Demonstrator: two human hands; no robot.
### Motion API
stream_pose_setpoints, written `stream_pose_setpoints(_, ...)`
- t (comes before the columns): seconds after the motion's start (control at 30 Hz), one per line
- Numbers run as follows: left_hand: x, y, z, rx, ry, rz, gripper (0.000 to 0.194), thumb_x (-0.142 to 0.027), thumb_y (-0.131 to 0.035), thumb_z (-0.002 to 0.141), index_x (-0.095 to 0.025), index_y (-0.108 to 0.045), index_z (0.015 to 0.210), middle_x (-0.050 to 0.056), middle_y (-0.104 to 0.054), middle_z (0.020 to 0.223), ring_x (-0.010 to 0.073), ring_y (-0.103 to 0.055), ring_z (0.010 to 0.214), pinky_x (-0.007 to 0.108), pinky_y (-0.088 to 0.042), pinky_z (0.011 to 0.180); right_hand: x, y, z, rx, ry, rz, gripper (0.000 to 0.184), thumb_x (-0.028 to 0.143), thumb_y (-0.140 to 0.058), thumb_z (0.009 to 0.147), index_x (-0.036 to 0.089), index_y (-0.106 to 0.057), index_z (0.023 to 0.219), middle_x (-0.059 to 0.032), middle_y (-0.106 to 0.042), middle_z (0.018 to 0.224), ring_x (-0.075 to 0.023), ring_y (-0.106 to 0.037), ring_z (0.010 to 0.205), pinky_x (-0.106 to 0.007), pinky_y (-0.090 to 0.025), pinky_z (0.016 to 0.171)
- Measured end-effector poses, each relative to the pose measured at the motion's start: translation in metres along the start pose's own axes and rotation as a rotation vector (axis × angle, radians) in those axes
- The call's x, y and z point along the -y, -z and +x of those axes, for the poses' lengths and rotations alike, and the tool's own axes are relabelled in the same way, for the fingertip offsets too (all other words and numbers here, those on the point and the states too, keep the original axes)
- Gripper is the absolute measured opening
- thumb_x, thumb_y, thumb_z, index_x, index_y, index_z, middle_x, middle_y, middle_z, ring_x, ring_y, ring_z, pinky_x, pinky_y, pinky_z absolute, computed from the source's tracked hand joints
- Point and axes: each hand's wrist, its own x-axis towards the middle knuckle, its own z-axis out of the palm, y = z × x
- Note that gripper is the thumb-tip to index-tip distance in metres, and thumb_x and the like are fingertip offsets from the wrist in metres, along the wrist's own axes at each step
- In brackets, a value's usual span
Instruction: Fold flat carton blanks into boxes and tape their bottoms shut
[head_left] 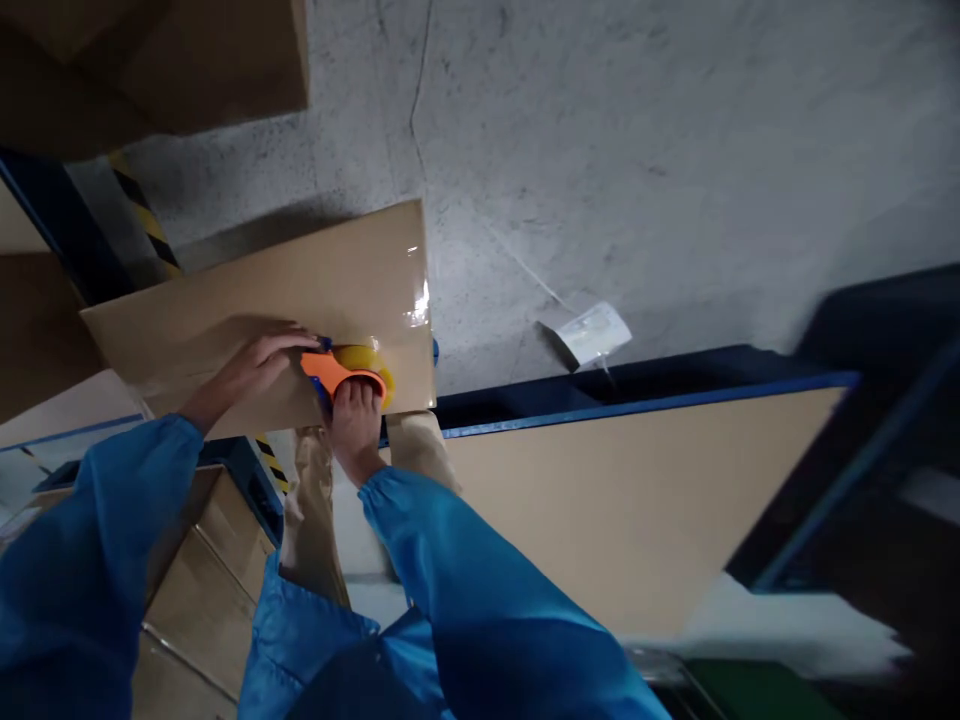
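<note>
Smooth, faintly glossy blue sleeves lie nearest, puckered at the cuffs behind each grip. Farthest left, beyond the left grip, sits a big, plain brown carton; below that grip are square-edged cardboard boxes, stacked. The left grip has its fingers stretched out toward the tape dispenser; whether they pinch anything cannot be told. Under both grips spreads a matte tan cardboard piece, straight-edged, with shiny clear tape at its end. The tape dispenser, orange plastic around a round, translucent yellow roll, is in the right grip, whose fingers curl closed through its ring. Right of that grip runs a flat tan sheet rimmed in blue; past it, a thin whitish card shows against the scuffed, cracked grey floor.
</note>
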Motion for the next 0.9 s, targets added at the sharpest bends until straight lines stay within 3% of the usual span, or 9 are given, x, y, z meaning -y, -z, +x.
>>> stream_pose_setpoints(0.07, 0.004, 0.004, 0.001, -0.044, -0.041, 0.021, 0.041, -0.025, -0.05, 0.085, -0.021, -0.074, 0.118, 0.006, -0.07, 0.128, 0.0255, -0.058, 0.13, 0.041, -0.04, 0.116, -0.005, 0.005, 0.002, 0.01, 0.04, -0.047, 0.032, 0.028, -0.053, 0.093, 0.005, -0.06, 0.114, -0.025, -0.068, 0.104, -0.0379, -0.062, 0.103, -0.053, -0.048, 0.094)
stream_pose_setpoints(0.17, 0.008, 0.008, -0.015, -0.068, -0.041, -0.01, 0.034, -0.03, -0.056, 0.09, -0.019, -0.075, 0.114, 0.008, -0.074, 0.118, 0.0262, -0.068, 0.113, 0.039, -0.051, 0.103, -0.017, 0.028, -0.01, 0.064, 0.19, -0.05, 0.048, 0.035, -0.054, 0.09, 0.004, -0.054, 0.127, -0.0187, -0.072, 0.094, -0.0339, -0.068, 0.092, -0.046, -0.054, 0.087)
stream_pose_setpoints(0.23, 0.013, 0.005, -0.039, -0.023, 0.003, -0.132, 0.029, -0.038, -0.062, 0.09, -0.019, -0.078, 0.105, 0.008, -0.077, 0.109, 0.0262, -0.071, 0.104, 0.037, -0.054, 0.095, -0.021, 0.049, -0.023, 0.144, 0.283, -0.057, 0.054, 0.047, -0.058, 0.087, 0.011, -0.056, 0.127, -0.0144, -0.073, 0.09, -0.0317, -0.07, 0.082, -0.043, -0.056, 0.078)
stream_pose_setpoints(0.33, 0.029, -0.01, -0.086, -0.018, 0.092, -0.441, 0.032, -0.048, -0.073, 0.082, -0.018, -0.076, 0.093, 0.009, -0.078, 0.098, 0.0254, -0.073, 0.093, 0.034, -0.058, 0.083, -0.007, 0.077, -0.037, 0.343, 0.333, -0.108, 0.048, 0.059, -0.069, 0.079, 0.02, -0.065, 0.108, -0.0098, -0.073, 0.085, -0.0297, -0.071, 0.076, -0.037, -0.055, 0.067)
stream_pose_setpoints(0.43, 0.056, -0.027, -0.134, -0.193, 0.147, -0.686, 0.044, -0.055, -0.08, 0.074, -0.017, -0.073, 0.095, 0.01, -0.077, 0.09, 0.0245, -0.074, 0.086, 0.032, -0.059, 0.075, 0.033, 0.084, -0.041, 0.542, 0.308, -0.136, 0.046, 0.06, -0.076, 0.075, 0.023, -0.066, 0.101, -0.0073, -0.073, 0.086, -0.0271, -0.072, 0.073, -0.034, -0.054, 0.063)
stream_pose_setpoints(0.57, 0.092, -0.03, -0.186, -0.458, 0.206, -0.753, 0.055, -0.055, -0.083, 0.073, -0.018, -0.068, 0.111, 0.009, -0.076, 0.086, 0.0251, -0.075, 0.082, 0.033, -0.061, 0.072, 0.099, 0.065, -0.035, 0.648, 0.313, -0.076, 0.048, 0.06, -0.074, 0.078, 0.023, -0.066, 0.107, -0.0077, -0.074, 0.097, -0.0252, -0.071, 0.077, -0.036, -0.054, 0.066)
stream_pose_setpoints(0.77, 0.128, 0.0, -0.231, -0.781, 0.262, -0.674, 0.054, -0.05, -0.084, 0.069, -0.021, -0.067, 0.111, 0.004, -0.076, 0.079, 0.0252, -0.075, 0.075, 0.034, -0.062, 0.069, 0.167, 0.036, -0.01, 0.758, 0.319, 0.044, 0.041, 0.06, -0.072, 0.078, 0.023, -0.069, 0.093, -0.0012, -0.07, 0.075, -0.0198, -0.066, 0.064, -0.031, -0.05, 0.056)
stream_pose_setpoints(0.9, 0.173, 0.034, -0.265, -1.091, 0.349, -0.529, 0.044, -0.047, -0.084, 0.067, -0.021, -0.069, 0.099, -0.001, -0.074, 0.071, 0.0199, -0.072, 0.066, 0.033, -0.061, 0.066, 0.174, 0.046, 0.007, 0.749, 0.317, -0.044, 0.037, 0.06, -0.071, 0.077, 0.023, -0.068, 0.076, -0.0005, -0.066, 0.064, -0.0175, -0.062, 0.054, -0.028, -0.046, 0.047)
